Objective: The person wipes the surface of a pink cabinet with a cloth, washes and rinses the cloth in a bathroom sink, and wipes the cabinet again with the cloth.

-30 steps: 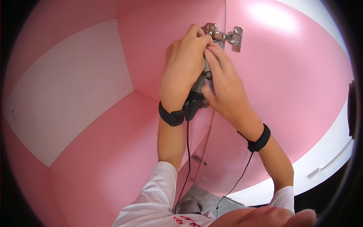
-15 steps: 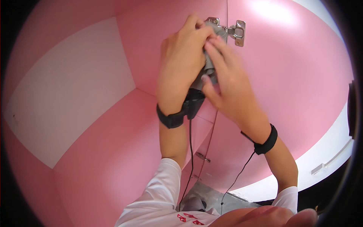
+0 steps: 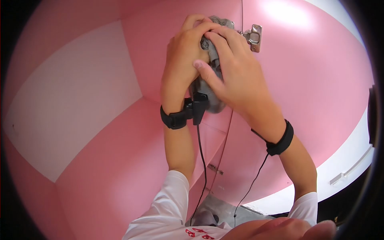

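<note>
A bunched grey cloth (image 3: 218, 22), with a rough, fuzzy texture in places, is between my hands in front of the pink cabinet. My left hand (image 3: 182, 58) is closed around it from the left, fingers curled over the top. My right hand (image 3: 242, 70) lies against its right side, fingertips pressed on it near my left fingers and thumb out to the left. A grey rounded part hangs below my palms, blurred. Just right of my right fingertips is a metal hinge (image 3: 255, 38), its left half mostly hidden by the cloth and hand.
The pink cabinet door (image 3: 312, 88) stands open on the right, and the pink interior with a whitish panel (image 3: 84, 92) is on the left. Lower hinges (image 3: 215, 169) sit along the door edge. Black cables (image 3: 204, 160) run down from both wrist straps (image 3: 282, 140).
Both hands have shifted slightly left, and my right hand lies flatter over the cloth. More of the grey cloth now shows above and below my fingers.
</note>
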The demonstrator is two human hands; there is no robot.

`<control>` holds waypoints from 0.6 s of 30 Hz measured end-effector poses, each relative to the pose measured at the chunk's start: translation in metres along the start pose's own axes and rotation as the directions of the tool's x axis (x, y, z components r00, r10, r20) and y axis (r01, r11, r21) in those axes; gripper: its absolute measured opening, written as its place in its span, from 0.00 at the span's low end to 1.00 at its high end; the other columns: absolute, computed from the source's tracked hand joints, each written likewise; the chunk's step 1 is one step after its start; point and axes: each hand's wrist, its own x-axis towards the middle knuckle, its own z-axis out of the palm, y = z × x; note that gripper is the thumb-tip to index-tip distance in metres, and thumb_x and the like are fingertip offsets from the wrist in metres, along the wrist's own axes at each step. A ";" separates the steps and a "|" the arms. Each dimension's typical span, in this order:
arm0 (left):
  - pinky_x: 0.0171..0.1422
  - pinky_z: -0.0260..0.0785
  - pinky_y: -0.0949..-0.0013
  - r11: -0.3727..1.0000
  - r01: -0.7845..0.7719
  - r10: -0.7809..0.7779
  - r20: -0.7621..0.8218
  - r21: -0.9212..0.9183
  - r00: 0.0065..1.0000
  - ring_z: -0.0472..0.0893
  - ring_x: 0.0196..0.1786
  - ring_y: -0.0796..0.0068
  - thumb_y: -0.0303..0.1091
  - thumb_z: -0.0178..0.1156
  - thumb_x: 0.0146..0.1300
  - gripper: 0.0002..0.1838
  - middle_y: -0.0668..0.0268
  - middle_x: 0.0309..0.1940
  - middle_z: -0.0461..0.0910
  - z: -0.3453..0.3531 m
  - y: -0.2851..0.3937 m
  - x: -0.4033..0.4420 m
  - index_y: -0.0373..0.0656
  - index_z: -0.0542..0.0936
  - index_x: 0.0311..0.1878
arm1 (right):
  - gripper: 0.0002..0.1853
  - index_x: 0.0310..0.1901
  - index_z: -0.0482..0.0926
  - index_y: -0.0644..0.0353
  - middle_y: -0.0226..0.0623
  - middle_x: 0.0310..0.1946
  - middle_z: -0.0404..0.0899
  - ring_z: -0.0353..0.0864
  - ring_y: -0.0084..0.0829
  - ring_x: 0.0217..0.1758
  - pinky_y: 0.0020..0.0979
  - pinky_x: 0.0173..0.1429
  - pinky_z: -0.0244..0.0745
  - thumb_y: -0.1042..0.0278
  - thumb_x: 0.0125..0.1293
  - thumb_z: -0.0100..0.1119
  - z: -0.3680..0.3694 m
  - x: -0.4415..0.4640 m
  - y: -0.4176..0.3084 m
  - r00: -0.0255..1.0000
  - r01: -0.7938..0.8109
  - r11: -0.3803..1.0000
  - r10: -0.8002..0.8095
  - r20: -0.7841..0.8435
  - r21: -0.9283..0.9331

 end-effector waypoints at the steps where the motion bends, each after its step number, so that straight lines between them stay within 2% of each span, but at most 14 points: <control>1: 0.56 0.77 0.60 1.000 0.001 -0.001 0.002 0.004 1.000 0.84 0.52 0.55 0.19 0.64 0.55 0.22 0.62 0.55 0.82 -0.001 0.001 0.000 0.43 0.85 0.55 | 0.27 0.59 0.77 0.68 0.51 0.62 0.76 0.75 0.54 0.68 0.48 0.69 0.75 0.61 0.63 0.72 -0.002 -0.005 -0.006 1.000 -0.001 1.000 0.001 -0.001 0.004; 3: 0.49 0.77 0.56 0.993 -0.116 0.114 0.049 0.031 0.992 0.85 0.48 0.52 0.21 0.63 0.57 0.16 0.66 0.54 0.82 0.001 0.005 0.008 0.46 0.86 0.49 | 0.28 0.63 0.76 0.68 0.50 0.66 0.74 0.74 0.52 0.69 0.46 0.71 0.72 0.58 0.68 0.69 -0.013 -0.008 -0.009 1.000 -0.010 0.999 0.009 -0.021 -0.030; 4: 0.49 0.77 0.56 0.993 -0.108 0.106 0.052 0.042 0.993 0.85 0.48 0.52 0.21 0.63 0.57 0.16 0.66 0.54 0.82 0.005 0.005 0.008 0.46 0.86 0.49 | 0.28 0.63 0.76 0.68 0.50 0.66 0.74 0.74 0.52 0.69 0.46 0.71 0.72 0.58 0.68 0.69 -0.013 -0.006 -0.009 1.000 -0.010 1.000 0.010 -0.019 -0.016; 6: 0.49 0.77 0.57 0.980 -0.201 0.196 -0.276 0.013 0.941 0.85 0.47 0.52 0.20 0.62 0.57 0.16 0.66 0.52 0.82 0.027 0.009 0.014 0.46 0.86 0.47 | 0.28 0.64 0.77 0.65 0.48 0.67 0.74 0.73 0.53 0.70 0.47 0.71 0.72 0.59 0.67 0.69 -0.014 0.005 0.000 0.999 0.022 0.994 -0.027 -0.043 -0.111; 7: 0.53 0.78 0.60 0.984 -0.176 0.168 -0.256 -0.009 0.952 0.85 0.50 0.55 0.21 0.68 0.53 0.18 0.61 0.51 0.83 0.036 -0.006 0.014 0.44 0.87 0.49 | 0.28 0.64 0.77 0.65 0.48 0.67 0.74 0.73 0.53 0.70 0.47 0.71 0.72 0.59 0.67 0.69 -0.008 0.006 0.007 0.999 0.023 0.994 -0.028 -0.041 -0.110; 9: 0.54 0.78 0.59 0.986 -0.167 0.155 -0.253 -0.026 0.955 0.84 0.50 0.54 0.19 0.67 0.52 0.19 0.61 0.51 0.83 0.032 -0.018 0.009 0.44 0.86 0.49 | 0.28 0.61 0.77 0.66 0.49 0.64 0.75 0.71 0.56 0.71 0.50 0.70 0.73 0.62 0.62 0.73 0.008 0.005 0.015 0.994 0.103 0.988 -0.106 -0.020 -0.118; 11: 0.58 0.77 0.59 0.988 -0.108 0.090 -0.159 -0.108 0.983 0.83 0.53 0.55 0.15 0.64 0.52 0.20 0.60 0.53 0.80 0.030 -0.027 0.006 0.42 0.86 0.49 | 0.29 0.62 0.77 0.65 0.48 0.65 0.75 0.71 0.55 0.72 0.49 0.70 0.73 0.64 0.61 0.73 0.011 -0.003 0.015 0.997 0.072 0.990 -0.074 -0.013 -0.124; 12: 0.58 0.77 0.59 0.991 -0.097 0.083 -0.154 -0.088 0.985 0.83 0.53 0.55 0.15 0.64 0.52 0.20 0.60 0.53 0.80 0.024 -0.036 0.001 0.42 0.86 0.49 | 0.30 0.64 0.77 0.63 0.47 0.66 0.75 0.71 0.54 0.73 0.48 0.69 0.74 0.66 0.60 0.73 0.013 -0.008 0.008 0.999 0.052 0.989 -0.052 0.004 -0.140; 14: 0.58 0.76 0.62 0.941 -0.207 0.203 -0.041 -0.267 0.978 0.82 0.54 0.57 0.11 0.60 0.51 0.22 0.62 0.53 0.78 0.018 -0.047 0.004 0.42 0.87 0.48 | 0.31 0.65 0.77 0.63 0.46 0.66 0.74 0.70 0.53 0.75 0.48 0.69 0.74 0.69 0.58 0.73 0.009 -0.021 -0.004 0.998 0.043 0.991 -0.037 0.050 -0.130; 15: 0.61 0.75 0.63 0.933 -0.148 0.167 0.031 -0.327 0.985 0.81 0.57 0.59 0.10 0.60 0.51 0.22 0.61 0.54 0.77 0.015 -0.047 0.004 0.43 0.88 0.48 | 0.33 0.66 0.76 0.62 0.46 0.67 0.74 0.69 0.53 0.76 0.47 0.69 0.75 0.72 0.57 0.73 0.006 -0.025 -0.004 0.995 0.047 0.989 -0.033 0.099 -0.139; 18: 0.62 0.74 0.63 0.927 -0.145 0.167 0.035 -0.346 0.985 0.79 0.57 0.64 0.13 0.62 0.55 0.19 0.64 0.55 0.76 0.021 -0.049 0.004 0.43 0.87 0.47 | 0.36 0.69 0.75 0.62 0.47 0.68 0.73 0.67 0.54 0.78 0.46 0.71 0.75 0.78 0.55 0.71 0.018 -0.032 0.006 0.998 0.046 0.992 -0.041 0.044 -0.119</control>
